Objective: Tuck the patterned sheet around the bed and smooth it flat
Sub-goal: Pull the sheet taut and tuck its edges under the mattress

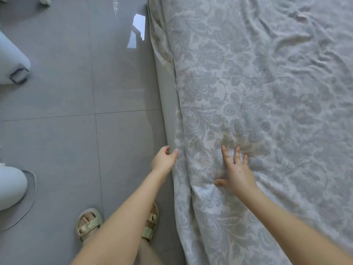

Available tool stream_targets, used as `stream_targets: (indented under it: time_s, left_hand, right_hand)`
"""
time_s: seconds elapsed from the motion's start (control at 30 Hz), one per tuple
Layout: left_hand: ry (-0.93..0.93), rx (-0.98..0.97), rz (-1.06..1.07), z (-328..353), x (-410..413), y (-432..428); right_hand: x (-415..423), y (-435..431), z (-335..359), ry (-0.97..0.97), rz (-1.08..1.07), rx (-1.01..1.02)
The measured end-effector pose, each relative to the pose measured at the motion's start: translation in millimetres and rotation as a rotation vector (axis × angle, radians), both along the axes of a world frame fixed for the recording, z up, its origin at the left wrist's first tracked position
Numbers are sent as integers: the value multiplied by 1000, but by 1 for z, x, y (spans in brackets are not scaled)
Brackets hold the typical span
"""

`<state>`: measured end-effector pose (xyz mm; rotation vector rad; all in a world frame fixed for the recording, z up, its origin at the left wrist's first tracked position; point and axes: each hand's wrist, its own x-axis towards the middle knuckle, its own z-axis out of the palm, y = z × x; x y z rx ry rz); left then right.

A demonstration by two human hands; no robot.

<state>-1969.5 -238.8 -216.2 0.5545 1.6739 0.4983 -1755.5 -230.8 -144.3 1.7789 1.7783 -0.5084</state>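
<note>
The patterned sheet (257,104), pale with a grey-blue floral print, covers the bed on the right of the view. It lies fairly flat near me and is wrinkled at the far right. My right hand (236,172) rests flat on the sheet with fingers spread, a little in from the bed's left edge. My left hand (165,159) is at that edge, fingers curled, its fingertips touching the sheet's side where it meets the grey bed frame (166,104). Whether it pinches the cloth is unclear.
Glossy grey floor tiles (76,92) fill the left. My two sandalled feet (88,224) stand close to the bed frame. White rounded objects (11,64) sit at the far left edge, one on a grey mat (28,203).
</note>
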Motion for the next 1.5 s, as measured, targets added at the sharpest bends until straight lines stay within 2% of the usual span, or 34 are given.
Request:
stream_targets:
  time_s: [0.13, 0.23, 0.33, 0.43, 0.5, 0.6, 0.77, 0.9, 1.0, 1.13, 1.33, 1.5]
  left_hand:
    - [-284, -79, 58, -26, 15, 39]
    - [-136, 114, 137, -22, 7, 33]
    - [-54, 259, 192, 14, -20, 9]
    - [34, 274, 264, 57, -67, -18]
    - [104, 237, 275, 74, -101, -39]
    - [147, 122, 172, 86, -139, -61]
    - [250, -92, 73, 66, -152, -51]
    - [279, -82, 25, 45, -140, -22]
    - [275, -111, -94, 37, -121, -8]
    - [194, -177, -209, 33, -95, -5]
    - [148, -205, -233, 48, -94, 25]
    - [130, -199, -149, 57, -107, 78]
  right_hand:
    - [2, -3, -6, -3, -1, 19]
    - [-2, -2, -6, -29, -1, 5]
    - [-6, -1, -4, -47, -19, -11]
    - [-12, 1, 0, -70, -30, -35]
    - [-14, 3, 1, -80, -39, -48]
    - [-15, 4, 1, -100, -44, -56]
    - [-15, 5, 1, -104, -47, -76]
    - [-15, 6, 1, -100, -58, -90]
    - [-16, 7, 1, -103, -61, -109]
    - [-16, 10, -1, -105, -87, -129]
    - [-18, 13, 2, -105, -106, -167]
    - [-18, 16, 5, -118, -97, -215]
